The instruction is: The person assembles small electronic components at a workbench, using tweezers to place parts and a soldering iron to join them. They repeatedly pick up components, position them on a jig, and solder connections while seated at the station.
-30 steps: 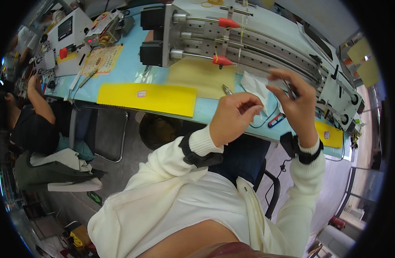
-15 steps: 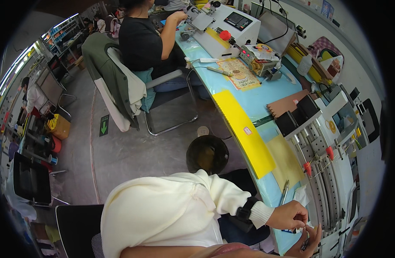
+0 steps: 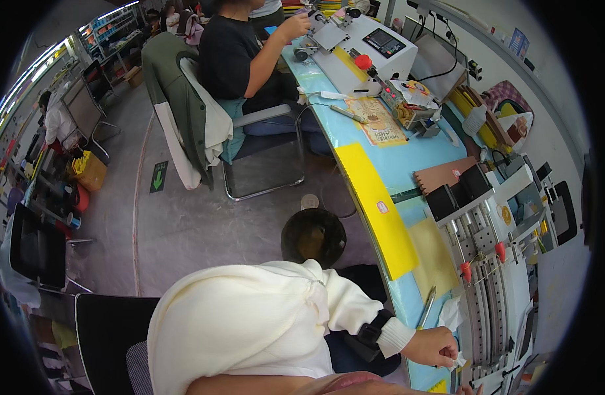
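Note:
My left hand (image 3: pixel 432 346), in a white sleeve with a black watch, is closed above the near end of the blue-covered table. A small white scrap (image 3: pixel 459 361), like tissue, shows at its fingertips. Of my right hand (image 3: pixel 471 390) only fingertips show at the lower edge, so what they do is hidden. Just beyond the left hand lie a crumpled white tissue (image 3: pixel 450 313) and a metal pen-like tool (image 3: pixel 427 306). To the right stands a machine with long perforated metal rails (image 3: pixel 490 309) and red-tipped knobs.
A yellow sheet (image 3: pixel 375 210) runs along the table's left edge, beside a tan sheet (image 3: pixel 432 253). Farther off are a brown notched board (image 3: pixel 440 174) and a white machine (image 3: pixel 361 59), where another person (image 3: pixel 230 59) sits. A dark bin (image 3: pixel 313 237) stands on the floor.
My hands have parted. The right has dropped almost out of view at the lower edge, while the left has shifted slightly left and down in the picture. The view has tilted a little.

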Tool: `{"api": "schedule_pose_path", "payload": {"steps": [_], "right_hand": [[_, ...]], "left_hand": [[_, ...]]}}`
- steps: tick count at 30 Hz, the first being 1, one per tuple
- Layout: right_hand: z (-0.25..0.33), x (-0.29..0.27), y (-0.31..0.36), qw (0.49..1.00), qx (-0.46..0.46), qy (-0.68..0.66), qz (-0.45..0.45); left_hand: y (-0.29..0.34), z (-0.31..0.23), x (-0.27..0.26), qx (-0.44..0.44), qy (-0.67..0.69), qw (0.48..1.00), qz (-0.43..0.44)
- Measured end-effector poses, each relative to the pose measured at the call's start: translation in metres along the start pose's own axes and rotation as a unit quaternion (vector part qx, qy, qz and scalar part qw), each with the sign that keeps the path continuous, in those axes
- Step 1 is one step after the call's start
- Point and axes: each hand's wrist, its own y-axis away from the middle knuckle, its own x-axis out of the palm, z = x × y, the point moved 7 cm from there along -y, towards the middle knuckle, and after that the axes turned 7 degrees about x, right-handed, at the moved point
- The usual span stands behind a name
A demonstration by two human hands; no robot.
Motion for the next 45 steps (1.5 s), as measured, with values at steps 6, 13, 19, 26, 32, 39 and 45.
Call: {"api": "schedule_pose_path", "payload": {"steps": [6, 13, 19, 26, 32, 39, 45], "right_hand": [[0.023, -0.044, 0.004, 0.990, -0.042, 0.033, -0.132], [-0.017, -0.064, 0.019, 0.990, -0.051, 0.000, -0.133], [-0.020, -0.065, 0.027, 0.994, -0.055, -0.050, -0.085], [0.002, -0.106, 0.088, 0.993, 0.068, 0.008, -0.092], [-0.007, -0.120, 0.076, 0.982, 0.132, 0.013, -0.131], [-0.021, -0.128, 0.043, 0.958, 0.118, 0.060, -0.253], [-0.023, -0.134, 0.086, 0.941, 0.173, 0.084, -0.279]], "left_hand": [[-0.003, 0.004, 0.007, 0.052, -0.052, 0.997, 0.014], [-0.008, 0.020, 0.022, 0.052, -0.114, 0.991, 0.051], [-0.010, 0.015, 0.025, 0.044, -0.112, 0.992, 0.040], [-0.018, 0.025, 0.022, -0.019, -0.081, 0.996, 0.033], [-0.033, 0.026, 0.038, -0.094, -0.094, 0.986, 0.096], [-0.066, 0.032, 0.055, -0.049, -0.115, 0.989, 0.074], [-0.059, 0.025, 0.057, -0.020, -0.071, 0.997, 0.027]]}}
